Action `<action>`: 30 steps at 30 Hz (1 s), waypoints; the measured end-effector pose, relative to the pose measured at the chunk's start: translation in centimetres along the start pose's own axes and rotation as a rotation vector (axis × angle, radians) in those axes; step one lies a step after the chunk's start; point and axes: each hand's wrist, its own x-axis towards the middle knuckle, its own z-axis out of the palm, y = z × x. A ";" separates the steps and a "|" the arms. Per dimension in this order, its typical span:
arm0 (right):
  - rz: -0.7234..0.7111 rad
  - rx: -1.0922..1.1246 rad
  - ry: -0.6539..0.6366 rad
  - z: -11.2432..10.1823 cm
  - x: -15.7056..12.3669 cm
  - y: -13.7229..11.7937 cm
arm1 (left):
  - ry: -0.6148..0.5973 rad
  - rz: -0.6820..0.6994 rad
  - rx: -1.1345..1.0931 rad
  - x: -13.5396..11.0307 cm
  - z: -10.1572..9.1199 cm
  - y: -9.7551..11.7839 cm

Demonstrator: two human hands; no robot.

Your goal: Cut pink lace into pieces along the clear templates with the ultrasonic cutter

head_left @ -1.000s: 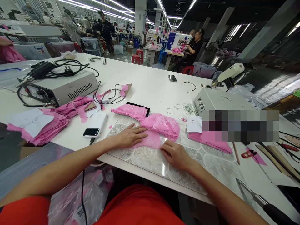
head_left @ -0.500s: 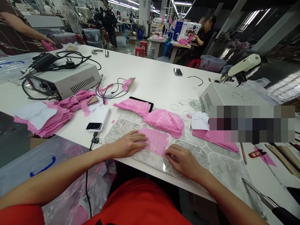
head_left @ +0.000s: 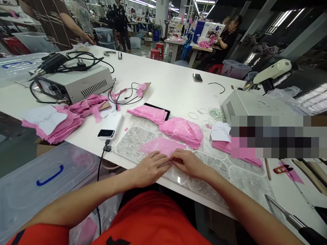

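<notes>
A thin pink fabric piece (head_left: 161, 144) lies on the grey marbled mat (head_left: 139, 136) before me. My left hand (head_left: 152, 166) rests on its near edge, fingers stretched out and lying nearly flat. Right beside those fingertips, my right hand (head_left: 187, 164) pinches the same near edge between thumb and fingers. Just beyond the piece sits a stack of pink lace pieces (head_left: 182, 132). Another pink lace stack (head_left: 148, 113) lies to its left, partly over a black tablet-like device (head_left: 168, 115).
A white power bank (head_left: 111, 127) with a cable stands left, near pink fabric bundles (head_left: 62, 124) and a grey box machine (head_left: 76, 83). At right are a second machine (head_left: 252, 105), red-handled snips (head_left: 282, 169) and a metal tool (head_left: 286, 214). A lidded plastic bin (head_left: 51, 190) is lower left.
Both hands have come together at the fabric's near edge; the left moved right and nearer me. The fabric has shifted and no longer lies as a neat rectangle. The view has turned slightly left.
</notes>
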 end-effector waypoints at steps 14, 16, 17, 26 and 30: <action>0.031 0.063 -0.004 -0.2 1.2 -0.8 | 0.293 -0.377 -0.024 -3.1 -0.9 -0.7; 0.022 0.073 0.025 0.3 2.4 -1.4 | 0.332 -0.481 0.007 -3.9 -1.2 -1.6; 0.015 0.073 0.029 0.6 3.1 -1.8 | 0.335 -0.503 0.019 -4.2 -1.3 -1.9; 0.025 -0.030 -0.040 2.7 8.0 -3.6 | 0.293 -0.513 0.062 -4.4 -0.8 -2.0; 0.012 -0.058 -0.081 2.7 8.1 -3.6 | 0.292 -0.522 0.049 -4.6 -0.6 -2.0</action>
